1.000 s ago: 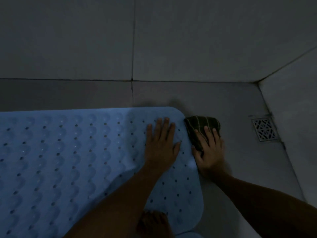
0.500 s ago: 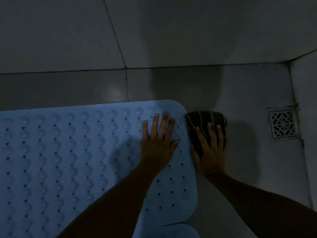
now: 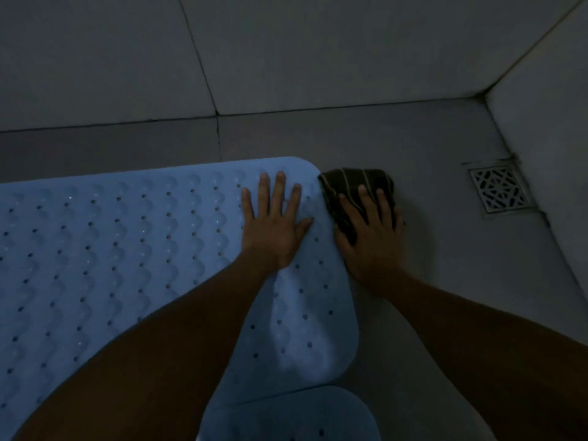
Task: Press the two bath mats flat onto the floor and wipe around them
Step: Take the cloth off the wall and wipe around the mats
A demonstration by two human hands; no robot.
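Left hand (image 3: pixel 273 227) is pressed flat, fingers spread, on the mat (image 3: pixel 127 249); the cloth (image 3: pixel 356 186) is pressed under the right hand (image 3: pixel 372 243); wiping seems unfinished

Bare floor tiles (image 3: pixel 429 148) open at 12 and 3 o'clock of the cloth (image 3: pixel 353 183), drain grate (image 3: pixel 499 189) further at 3 o'clock, side wall (image 3: pixel 547 122) closing beyond it, back wall (image 3: pixel 286 52) at 12, blue mat (image 3: pixel 127 249) edge touching at 9.
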